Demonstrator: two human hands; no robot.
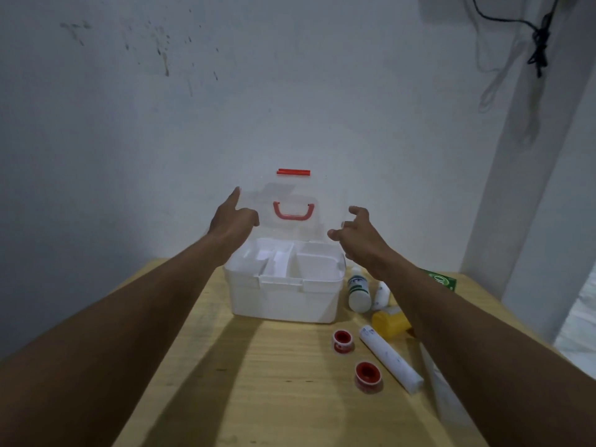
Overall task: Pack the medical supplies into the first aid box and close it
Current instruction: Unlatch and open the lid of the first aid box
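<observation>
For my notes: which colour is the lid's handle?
The handle is red, seen in the head view.

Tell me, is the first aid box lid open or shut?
Open. The clear lid stands raised behind the white box, its tray compartments exposed; the left hand and right hand are at its side edges.

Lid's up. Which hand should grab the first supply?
Right. Both the left hand and right hand are at the open lid, but the white bottle, yellow container, tape rolls and white roll all lie right of the box, near the right forearm. The left would likely have to cross the box.
</observation>
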